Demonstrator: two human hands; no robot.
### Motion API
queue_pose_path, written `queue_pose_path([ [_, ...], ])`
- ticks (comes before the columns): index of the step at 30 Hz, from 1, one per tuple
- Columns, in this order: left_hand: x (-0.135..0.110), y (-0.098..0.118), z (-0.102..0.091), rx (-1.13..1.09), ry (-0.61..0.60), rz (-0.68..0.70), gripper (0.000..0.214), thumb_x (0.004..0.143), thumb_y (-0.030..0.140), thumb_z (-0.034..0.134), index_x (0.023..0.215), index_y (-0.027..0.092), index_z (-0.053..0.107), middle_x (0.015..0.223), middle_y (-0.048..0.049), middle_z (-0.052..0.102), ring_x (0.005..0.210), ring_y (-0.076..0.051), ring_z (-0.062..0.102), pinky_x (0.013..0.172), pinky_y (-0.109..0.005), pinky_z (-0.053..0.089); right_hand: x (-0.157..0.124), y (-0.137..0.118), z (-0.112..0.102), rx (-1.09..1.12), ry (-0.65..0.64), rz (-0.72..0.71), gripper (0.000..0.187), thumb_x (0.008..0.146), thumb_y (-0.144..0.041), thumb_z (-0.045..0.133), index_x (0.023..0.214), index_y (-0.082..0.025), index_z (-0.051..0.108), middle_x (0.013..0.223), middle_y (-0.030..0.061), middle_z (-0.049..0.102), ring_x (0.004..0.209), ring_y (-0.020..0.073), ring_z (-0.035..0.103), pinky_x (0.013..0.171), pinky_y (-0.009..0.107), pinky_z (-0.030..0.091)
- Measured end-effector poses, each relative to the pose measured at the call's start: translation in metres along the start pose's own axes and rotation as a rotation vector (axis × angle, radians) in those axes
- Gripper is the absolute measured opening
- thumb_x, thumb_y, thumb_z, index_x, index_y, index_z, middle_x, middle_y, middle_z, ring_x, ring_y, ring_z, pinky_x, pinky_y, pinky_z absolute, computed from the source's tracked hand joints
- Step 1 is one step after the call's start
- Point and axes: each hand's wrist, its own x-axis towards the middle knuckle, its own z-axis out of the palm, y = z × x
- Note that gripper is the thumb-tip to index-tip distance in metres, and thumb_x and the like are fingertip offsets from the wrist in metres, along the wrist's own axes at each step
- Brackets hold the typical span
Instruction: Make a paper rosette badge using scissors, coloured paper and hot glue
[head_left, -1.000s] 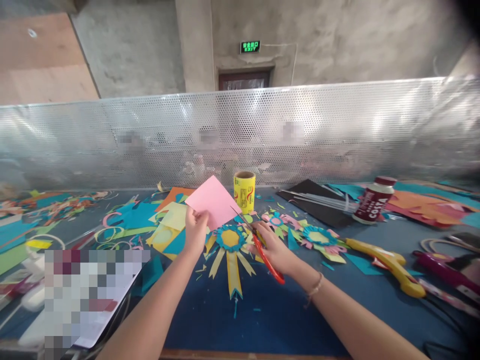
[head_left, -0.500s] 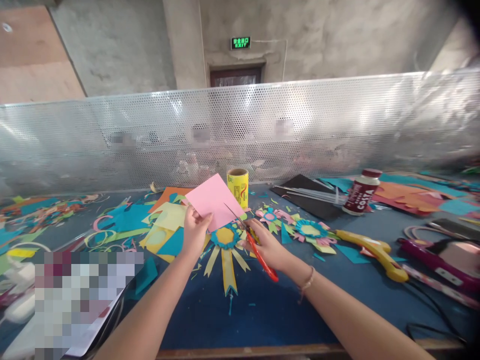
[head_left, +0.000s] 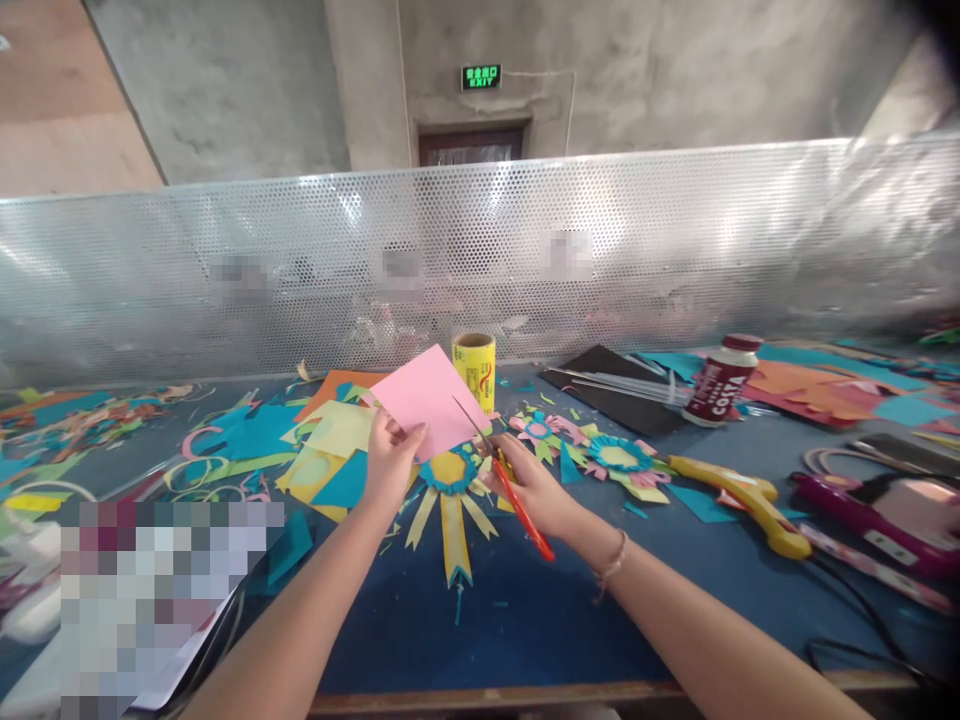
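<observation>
Between the thumb and fingers of my left hand [head_left: 394, 450] is a square sheet of pink paper [head_left: 427, 395], tilted up above the table. My right hand [head_left: 529, 485] is closed around red-handled scissors [head_left: 523, 515]; their pointed blades lie across the paper's lower right part. Below the paper rests a paper rosette [head_left: 448, 470] with a yellow centre, a blue ruffled rim and pale yellow ribbon tails. Another rosette [head_left: 619, 455] with a blue ring and pink petals lies right of my right hand. A smaller pink and blue paper flower [head_left: 538, 430] sits just behind that hand.
A yellow tape roll [head_left: 474, 375] stands behind the paper. To the right are a yellow glue gun [head_left: 739, 490] with a black cord, a COSTA bottle [head_left: 722, 382] and black paper [head_left: 600, 375]. Coloured paper [head_left: 251, 435] and scraps cover the left. A perforated metal screen [head_left: 480, 270] borders the back.
The view has shifted slightly. My hands keep nearly the same pose, with the pink paper and scissors still held; the blades sit at almost the same place on the sheet.
</observation>
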Motion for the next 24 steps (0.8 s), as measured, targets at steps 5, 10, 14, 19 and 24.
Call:
queue_pose_path([
  [5,-0.0006,-0.0014,-0.0001,-0.002,-0.001,-0.015,0.044,0.068,0.028,0.071,0.107,0.02,0.052,0.091,-0.0041,0.067,0.075,-0.013,0.064,0.068,-0.023,0.049,-0.0004,0.0005,0.001,0.008,0.004,-0.002,0.021,0.082,-0.035,0.05,0.094,-0.018,0.049,0.089,0.0057,0.052,0.08,0.0176,0.05,0.075,0.034,0.044],
  [10,-0.0027,-0.0058,0.001,-0.003,-0.019,-0.043,0.048,0.067,0.03,0.072,0.109,0.018,0.052,0.1,-0.0075,0.066,0.088,-0.018,0.064,0.074,-0.027,0.051,-0.0001,0.0009,0.0021,0.011,0.012,0.007,0.018,0.08,-0.033,0.053,0.088,-0.018,0.048,0.088,0.0057,0.052,0.079,0.0177,0.05,0.074,0.033,0.044],
  [14,-0.0056,-0.0073,0.0031,0.016,-0.047,-0.044,0.051,0.067,0.028,0.073,0.111,0.018,0.05,0.112,-0.0094,0.064,0.101,-0.021,0.061,0.084,-0.031,0.05,0.0002,0.0001,0.0019,0.009,0.019,0.01,0.017,0.08,-0.034,0.051,0.087,-0.019,0.047,0.086,0.0054,0.052,0.078,0.0176,0.05,0.073,0.033,0.043],
  [19,-0.0069,-0.0049,0.0033,0.053,-0.048,-0.052,0.051,0.069,0.031,0.072,0.112,0.02,0.047,0.116,-0.0105,0.061,0.099,-0.022,0.062,0.074,-0.03,0.054,-0.0001,-0.001,0.0015,0.006,0.031,-0.007,0.017,0.081,-0.035,0.05,0.086,-0.019,0.047,0.085,0.0052,0.052,0.077,0.0173,0.049,0.07,0.032,0.043],
  [24,-0.0062,-0.0025,0.0022,0.082,-0.063,-0.122,0.051,0.072,0.036,0.069,0.114,0.022,0.046,0.12,-0.0108,0.058,0.089,-0.021,0.064,0.052,-0.024,0.054,-0.0001,0.0007,0.0029,-0.016,0.044,-0.02,0.017,0.082,-0.035,0.05,0.088,-0.019,0.048,0.084,0.0046,0.052,0.076,0.0165,0.049,0.069,0.031,0.043],
])
